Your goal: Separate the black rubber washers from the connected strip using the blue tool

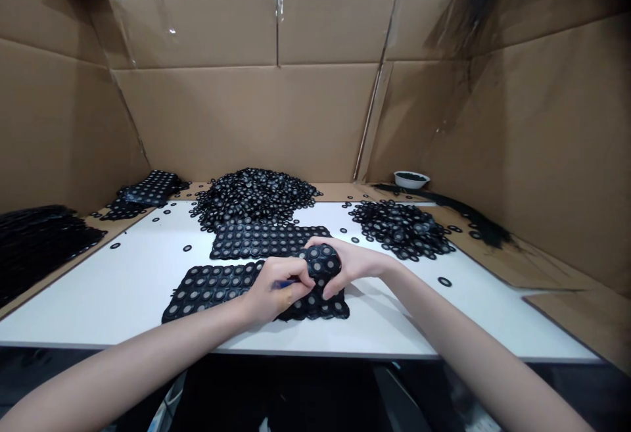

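Observation:
A black rubber sheet with rows of round grey-centred rings lies at the front of the white table. My right hand grips the sheet's right part, thumb in front and fingers behind, bending it up into a raised fold. My left hand is closed in a pinch just left of the fold, over the sheet. A thin blue stick-like tool shows between its fingers; its tip is hidden. Just behind lies a second ringed sheet, partly covered by my right fingers.
A big heap of loose black rings sits behind the sheets, and a smaller pile to the right. Stacked sheets stand at left. A white bowl is at back right. Cardboard walls enclose the table.

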Demonstrator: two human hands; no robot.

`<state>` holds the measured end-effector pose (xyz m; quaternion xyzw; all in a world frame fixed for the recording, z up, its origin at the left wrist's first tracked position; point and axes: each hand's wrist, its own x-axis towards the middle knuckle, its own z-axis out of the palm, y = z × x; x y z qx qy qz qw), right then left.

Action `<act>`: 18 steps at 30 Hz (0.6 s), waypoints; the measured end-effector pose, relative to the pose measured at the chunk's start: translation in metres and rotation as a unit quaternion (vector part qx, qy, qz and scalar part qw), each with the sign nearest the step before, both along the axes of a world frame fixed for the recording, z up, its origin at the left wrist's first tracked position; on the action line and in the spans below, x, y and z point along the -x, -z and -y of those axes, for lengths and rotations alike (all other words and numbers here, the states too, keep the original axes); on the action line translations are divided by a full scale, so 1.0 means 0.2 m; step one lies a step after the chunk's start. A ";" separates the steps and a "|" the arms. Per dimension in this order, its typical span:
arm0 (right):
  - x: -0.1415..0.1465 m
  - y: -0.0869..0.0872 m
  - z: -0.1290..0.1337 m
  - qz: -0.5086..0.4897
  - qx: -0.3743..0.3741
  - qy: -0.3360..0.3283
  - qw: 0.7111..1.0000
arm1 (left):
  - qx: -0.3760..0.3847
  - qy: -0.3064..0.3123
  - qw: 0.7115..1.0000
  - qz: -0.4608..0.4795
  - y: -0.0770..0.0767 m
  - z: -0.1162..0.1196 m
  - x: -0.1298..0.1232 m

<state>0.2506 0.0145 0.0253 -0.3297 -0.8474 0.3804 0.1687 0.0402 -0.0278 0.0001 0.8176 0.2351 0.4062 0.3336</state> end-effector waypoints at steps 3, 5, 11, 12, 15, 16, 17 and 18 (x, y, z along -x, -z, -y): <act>0.00 -0.01 0.00 -0.004 -0.012 -0.010 1.000 | 0.003 0.008 1.000 0.010 0.00 0.00 0.00; 0.00 -0.01 0.01 -0.008 -0.019 -0.022 1.000 | 0.008 0.015 1.000 0.017 0.00 0.00 0.01; 0.00 -0.01 0.01 -0.020 -0.004 -0.052 0.998 | 0.015 0.056 0.998 0.025 0.02 -0.02 0.02; 0.01 -0.01 0.01 -0.017 -0.004 -0.052 0.998 | 0.017 0.061 0.998 0.023 0.02 -0.02 0.02; 0.01 -0.01 0.01 -0.016 -0.004 -0.059 0.998 | 0.024 0.068 0.997 0.030 0.02 -0.02 0.02; 0.01 -0.01 0.01 -0.016 -0.004 -0.062 0.998 | 0.027 0.068 0.997 0.037 0.02 -0.03 0.02; 0.01 -0.01 0.00 -0.016 -0.007 -0.063 0.998 | 0.031 0.065 0.996 0.045 0.02 -0.03 0.02; 0.01 -0.01 0.00 -0.014 -0.010 -0.063 0.998 | 0.036 0.063 0.996 0.052 0.02 -0.03 0.02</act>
